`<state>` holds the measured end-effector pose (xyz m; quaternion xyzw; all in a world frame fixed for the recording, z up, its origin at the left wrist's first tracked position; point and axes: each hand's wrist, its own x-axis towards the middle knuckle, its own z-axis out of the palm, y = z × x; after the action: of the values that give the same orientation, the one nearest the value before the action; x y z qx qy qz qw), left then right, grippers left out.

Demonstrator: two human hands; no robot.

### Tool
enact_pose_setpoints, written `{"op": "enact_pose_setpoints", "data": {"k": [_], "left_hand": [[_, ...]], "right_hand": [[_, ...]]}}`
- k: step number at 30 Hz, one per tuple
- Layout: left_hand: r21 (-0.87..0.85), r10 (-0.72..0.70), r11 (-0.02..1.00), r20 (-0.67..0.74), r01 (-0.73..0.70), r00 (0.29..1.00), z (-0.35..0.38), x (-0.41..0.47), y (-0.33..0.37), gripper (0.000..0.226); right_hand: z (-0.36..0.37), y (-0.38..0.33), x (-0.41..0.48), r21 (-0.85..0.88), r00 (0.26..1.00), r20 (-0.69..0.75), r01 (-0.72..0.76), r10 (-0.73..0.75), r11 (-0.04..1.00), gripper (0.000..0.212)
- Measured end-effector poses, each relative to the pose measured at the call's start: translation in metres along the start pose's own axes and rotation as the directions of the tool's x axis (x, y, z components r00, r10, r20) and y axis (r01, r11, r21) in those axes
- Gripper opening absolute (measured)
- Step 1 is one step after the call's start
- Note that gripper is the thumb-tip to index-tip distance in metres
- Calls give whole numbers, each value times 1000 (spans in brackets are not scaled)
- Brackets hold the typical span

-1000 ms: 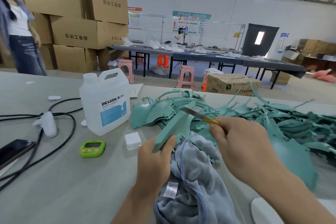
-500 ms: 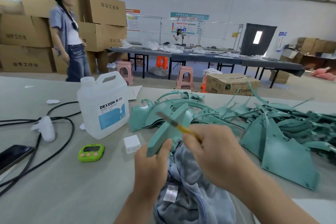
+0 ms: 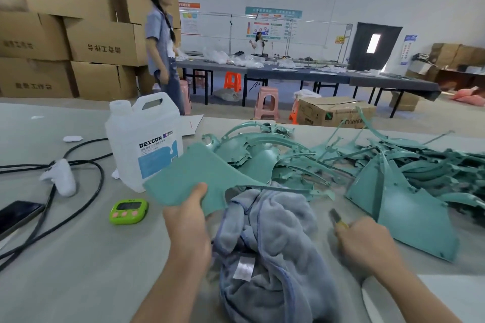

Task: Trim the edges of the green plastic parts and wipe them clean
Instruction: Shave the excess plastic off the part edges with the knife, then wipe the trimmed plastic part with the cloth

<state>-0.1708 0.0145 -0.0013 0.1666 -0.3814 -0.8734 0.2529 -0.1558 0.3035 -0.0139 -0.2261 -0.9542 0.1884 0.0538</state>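
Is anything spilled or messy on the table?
Nothing looks spilled; the white jug stands upright. But the green parts lie in a tangled heap on the right, and the grey cloth is crumpled in front of them.

Left hand gripping green plastic part, right hand holding knife

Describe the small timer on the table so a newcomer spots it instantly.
Find the white DEXCON jug standing on the grey table, left of the teal parts pile. The timer lies flat just in front of it, nearer the camera, left of the left hand. It alone is lime green, with pink buttons and a dark display.
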Motion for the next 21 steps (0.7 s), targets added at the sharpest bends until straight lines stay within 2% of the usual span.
{"op": "enact_pose_setpoints", "data": {"k": [2,5,6,7,8,10,12,14,15,16,17,18,19,21], "left_hand": [[-27,-163,986,-20,163,986,-5,11,4,31],[-19,-240,971,-37,240,970,-10,19,5,35],[-15,-235,972,-48,235,971,-9,20,5,37],[-17,-228,974,-54,227,972,-9,22,4,39],[-16,-217,976,-55,217,975,-9,23,4,40],[16,-190,981,-56,191,980,-10,23,4,40],[48,-159,986,-58,162,986,-12,25,5,40],[24,-144,989,-56,145,988,-15,25,7,42],[7,-140,990,-53,141,989,-15,24,8,43],[3,-138,990,-50,139,989,-16,24,9,42],[10,-138,990,-35,138,990,-16,25,11,40],[23,-139,990,-26,140,990,-16,26,11,37],[38,-145,989,-11,146,989,-18,27,11,35],[84,-176,981,39,172,984,-21,32,12,30]], "right_hand": [[3,7,-7,-130,999,-40,-9,4,992,45],[-5,1,-21,-261,943,-322,-1,-86,965,37],[-4,-5,-26,-202,919,-365,78,-149,976,36],[-1,-16,-32,-103,916,-348,173,-198,980,35],[4,-29,-40,27,925,-293,262,-243,965,34],[16,-54,-53,228,939,-139,340,-315,912,32],[28,-66,-56,342,945,12,304,-327,889,41],[36,-69,-55,311,943,86,281,-321,908,57],[37,-68,-56,274,941,24,319,-338,907,48],[39,-66,-55,258,924,-81,381,-373,888,25],[37,-63,-54,250,908,-166,416,-385,874,24],[38,-58,-51,261,895,-213,439,-392,860,35],[33,-53,-50,335,914,-225,398,-337,854,36],[20,-45,-45,560,965,-208,251,-159,789,24]]}}
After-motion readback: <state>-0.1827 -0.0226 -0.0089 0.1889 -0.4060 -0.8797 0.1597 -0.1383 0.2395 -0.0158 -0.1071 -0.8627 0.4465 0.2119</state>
